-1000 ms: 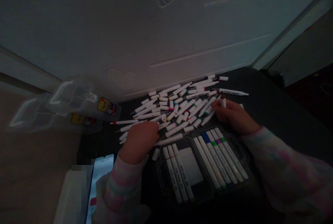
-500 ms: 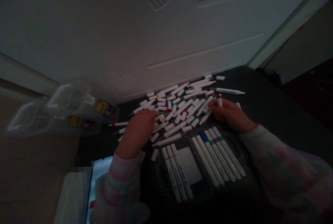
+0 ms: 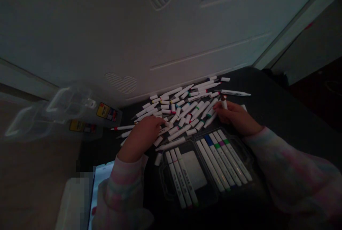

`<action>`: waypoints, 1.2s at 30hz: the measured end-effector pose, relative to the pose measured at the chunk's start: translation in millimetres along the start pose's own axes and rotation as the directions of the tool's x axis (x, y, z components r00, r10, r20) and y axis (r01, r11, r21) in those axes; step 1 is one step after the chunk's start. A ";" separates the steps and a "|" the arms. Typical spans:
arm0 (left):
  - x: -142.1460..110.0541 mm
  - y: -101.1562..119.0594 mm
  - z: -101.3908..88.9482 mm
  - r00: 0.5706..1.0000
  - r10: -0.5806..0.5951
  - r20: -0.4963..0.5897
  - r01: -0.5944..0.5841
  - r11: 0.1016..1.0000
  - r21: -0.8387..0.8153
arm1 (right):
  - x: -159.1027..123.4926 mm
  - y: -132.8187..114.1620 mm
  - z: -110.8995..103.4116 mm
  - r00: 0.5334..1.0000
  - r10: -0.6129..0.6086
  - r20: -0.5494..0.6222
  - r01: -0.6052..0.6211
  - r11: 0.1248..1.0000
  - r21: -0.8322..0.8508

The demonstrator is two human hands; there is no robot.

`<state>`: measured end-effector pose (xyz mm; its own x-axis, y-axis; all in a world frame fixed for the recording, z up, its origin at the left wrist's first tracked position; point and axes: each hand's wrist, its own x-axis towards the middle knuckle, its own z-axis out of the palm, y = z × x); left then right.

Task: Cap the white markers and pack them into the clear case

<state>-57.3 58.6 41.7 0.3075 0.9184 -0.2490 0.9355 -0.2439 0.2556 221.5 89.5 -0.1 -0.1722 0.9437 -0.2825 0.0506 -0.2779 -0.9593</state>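
A white marker cap (image 3: 168,124) is pinched between the thumb and forefinger of my left hand (image 3: 143,135), low over the left part of a heap of loose markers and caps (image 3: 188,108). At the heap's right edge, my right hand (image 3: 236,116) is closed around a white marker (image 3: 224,104) with a brown end pointing up; its lower part is hidden by the fingers. Nearer to me lies an open clear marker case (image 3: 211,198). Three markers (image 3: 179,178) lie in its left half beside a white card, and several markers (image 3: 223,158) fill its right half.
Two clear plastic cases (image 3: 77,105) with yellow-and-black labels stand at the left edge of the dark table (image 3: 269,112). A lit phone or tablet screen (image 3: 103,176) is beside my left forearm. A white panelled door (image 3: 128,30) rises right behind the heap.
My left hand has shifted within the heap, and its fingers have come onto a white cap. My right hand keeps its hold on the brown-ended marker. The view has moved slightly.
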 end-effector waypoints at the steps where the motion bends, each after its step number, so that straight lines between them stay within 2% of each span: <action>1: -0.2 0.1 -0.5 1.000 -0.008 -0.009 0.008 1.000 -0.010 | 0.1 0.4 -0.2 1.000 0.001 0.001 -0.001 1.000 0.001; 4: 0.0 2.4 -0.3 1.000 -0.003 -0.022 0.002 0.999 -0.037 | 0.5 1.1 -0.8 1.000 0.004 0.010 -0.004 1.000 0.006; 10: 3.2 9.5 5.9 0.995 0.096 -0.028 -0.098 0.991 -0.091 | 0.1 -0.8 0.1 1.000 0.008 0.006 -0.008 1.000 0.016; 15: 3.6 6.1 3.5 0.995 0.095 -0.044 -0.099 0.989 -0.110 | 0.4 -1.2 0.9 1.000 0.009 0.009 -0.010 1.000 0.016; 18: 3.3 2.6 1.1 0.993 0.073 -0.094 -0.083 0.991 -0.109 | 1.1 0.3 0.1 1.000 0.007 0.017 -0.007 1.000 0.021; 23: 6.0 0.3 5.5 0.983 0.113 -0.146 -0.122 0.991 -0.048 | 1.3 1.5 -1.1 1.000 -0.001 0.018 0.001 1.000 -0.001; 26: 7.5 -1.0 8.3 0.982 0.079 -0.171 -0.084 0.996 -0.019 | 1.3 1.4 -1.2 1.000 -0.004 0.021 0.003 1.000 0.009; 31: 8.0 -7.5 8.6 0.973 -0.034 -0.229 0.045 0.998 0.039 | 1.5 1.3 -1.2 0.999 -0.001 0.032 0.000 1.000 0.014; 36: 8.2 -14.4 7.9 0.980 -0.071 -0.188 0.085 0.994 0.070 | 1.2 -0.3 -0.4 1.000 0.011 0.019 -0.011 1.000 0.007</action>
<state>-66.9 67.2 28.6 0.2023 0.9755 -0.0867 0.9682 -0.1859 0.1677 221.7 90.7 -0.2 -0.1901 0.9370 -0.2932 0.0454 -0.2900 -0.9560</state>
